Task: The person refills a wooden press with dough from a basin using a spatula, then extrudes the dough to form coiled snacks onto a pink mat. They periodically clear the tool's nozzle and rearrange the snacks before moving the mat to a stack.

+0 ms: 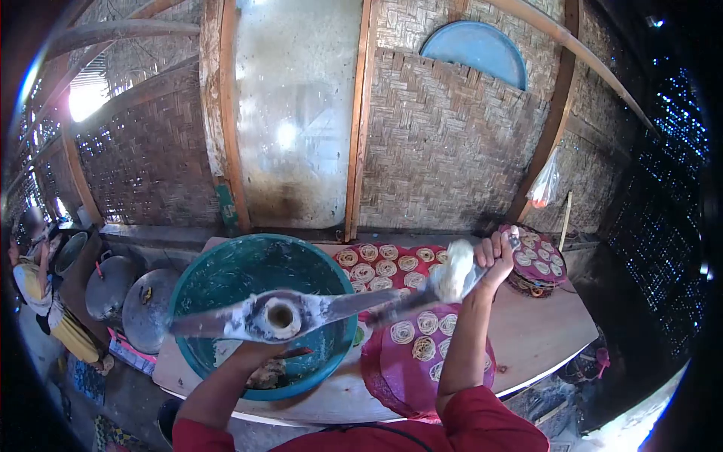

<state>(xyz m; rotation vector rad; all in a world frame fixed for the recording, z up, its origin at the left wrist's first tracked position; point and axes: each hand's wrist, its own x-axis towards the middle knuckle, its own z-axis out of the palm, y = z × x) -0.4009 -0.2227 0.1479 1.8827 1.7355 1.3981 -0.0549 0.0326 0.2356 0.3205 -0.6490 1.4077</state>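
In the head view, the left hand (pixel 280 351) is mostly hidden under the press (pixel 260 319) with a round hole, over the big green tub (pixel 343 348), so I cannot tell how wide it is, and some dough (pixel 266 374) sits in the tub's near part. The right hand (pixel 495 258) is up on the right, wrapped around a tool (pixel 471 282), beside a pale lump (pixel 454 273), with noodle rings (pixel 424 348) on red and purple trays below.

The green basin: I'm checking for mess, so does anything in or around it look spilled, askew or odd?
Nothing stands out. The basin sits upright, and no spill shows on the table. Pale smears and a pale lump inside look like ordinary use. The metal tool hides part of it.
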